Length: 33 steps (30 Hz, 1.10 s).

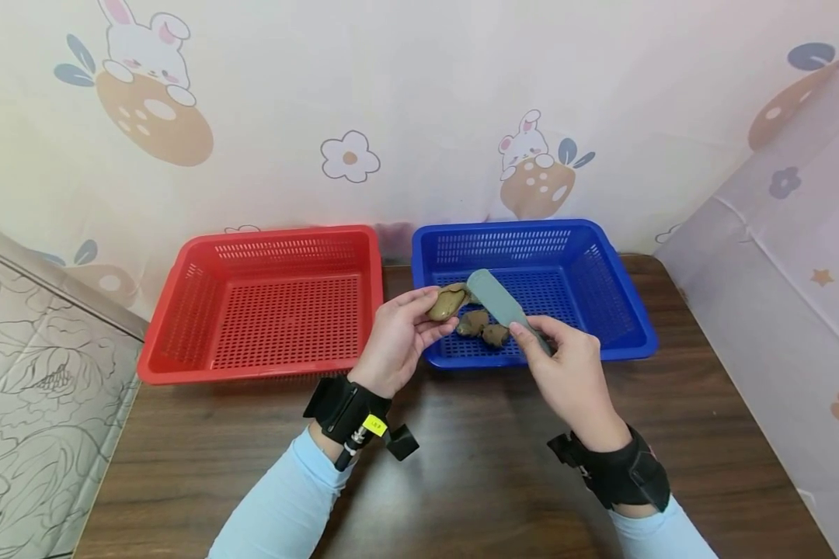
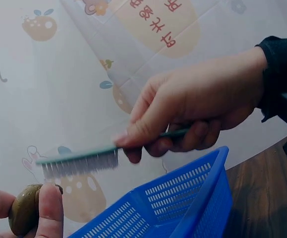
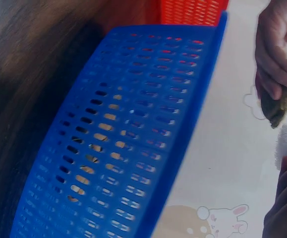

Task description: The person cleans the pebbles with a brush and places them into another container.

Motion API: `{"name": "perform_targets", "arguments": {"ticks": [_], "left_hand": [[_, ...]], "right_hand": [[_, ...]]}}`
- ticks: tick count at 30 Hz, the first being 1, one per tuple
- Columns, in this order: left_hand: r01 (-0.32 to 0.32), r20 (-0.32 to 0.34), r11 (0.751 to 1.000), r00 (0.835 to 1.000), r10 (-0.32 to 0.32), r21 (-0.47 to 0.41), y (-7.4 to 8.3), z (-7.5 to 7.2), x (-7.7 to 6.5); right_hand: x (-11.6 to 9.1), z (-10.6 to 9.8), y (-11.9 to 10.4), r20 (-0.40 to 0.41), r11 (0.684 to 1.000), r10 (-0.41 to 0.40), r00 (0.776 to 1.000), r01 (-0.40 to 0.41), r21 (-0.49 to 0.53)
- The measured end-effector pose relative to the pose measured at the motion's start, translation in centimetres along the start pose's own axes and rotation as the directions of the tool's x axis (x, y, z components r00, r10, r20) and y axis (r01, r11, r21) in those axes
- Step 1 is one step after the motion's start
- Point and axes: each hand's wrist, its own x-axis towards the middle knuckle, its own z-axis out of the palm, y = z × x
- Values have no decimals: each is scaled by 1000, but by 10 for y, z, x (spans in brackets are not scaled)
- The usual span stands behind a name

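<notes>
In the head view my left hand [image 1: 398,338] pinches a glossy, rounded olive-brown shell-like lump [image 1: 446,303] between thumb and fingers, over the left side of the blue basket [image 1: 538,362]. My right hand [image 1: 566,365] grips the handle of a grey-green brush [image 1: 495,296], its flat back facing up. Pale bristles [image 2: 81,165] point down in the left wrist view, the brush's far end just above the lump [image 2: 24,210]. Several similar muddy brown lumps [image 1: 472,323] lie in the blue basket below the hands.
A red basket [image 1: 287,318] stands left of the blue one, with a small gap between them. Both sit at the back of a dark wooden table [image 1: 475,466]. A patterned cloth [image 1: 419,93] hangs behind, and another patterned panel [image 1: 42,388] borders the left side.
</notes>
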Motion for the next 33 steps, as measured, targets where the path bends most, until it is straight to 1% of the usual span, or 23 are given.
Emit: {"name": "perform_targets", "arguments": {"ticks": [4, 7, 12, 14, 18, 23, 25, 28, 30, 33], "left_hand": [[-5, 5, 1000, 1000, 5, -2, 0, 1, -1], [-10, 22, 1000, 1000, 10, 4, 1, 1, -3], [-12, 77, 1000, 997, 10, 25, 2, 2, -6], [-17, 92, 999, 996, 14, 37, 3, 3, -6], [-15, 99, 998, 995, 9, 61, 4, 3, -5], [-11, 116, 999, 993, 6, 44, 3, 3, -4], [-16, 118, 999, 993, 10, 50, 4, 4, -4], [-16, 132, 996, 991, 4, 87, 6, 4, -4], [-10, 154, 996, 988, -5, 94, 6, 3, -3], [3, 192, 997, 981, -18, 77, 6, 0, 0]], "right_hand": [[-1, -2, -1, 37, 999, -28, 999, 27, 23], [0, 0, 0, 54, 1000, -24, 998, 23, 16], [1, 0, 2, 16, 999, 28, 999, -27, -37], [1, -1, 3, 4, 998, 34, 999, -34, -45], [-2, -5, 2, -26, 1000, 12, 1000, -12, -17], [-4, -5, -1, 5, 999, -47, 999, 47, 14], [-3, -4, -1, 11, 999, -44, 999, 44, 5], [-3, -3, 1, -10, 999, -27, 1000, 27, -19], [-4, -4, 2, -25, 1000, -20, 999, 20, -23], [-5, -5, 3, -34, 1000, -29, 999, 28, -10]]}}
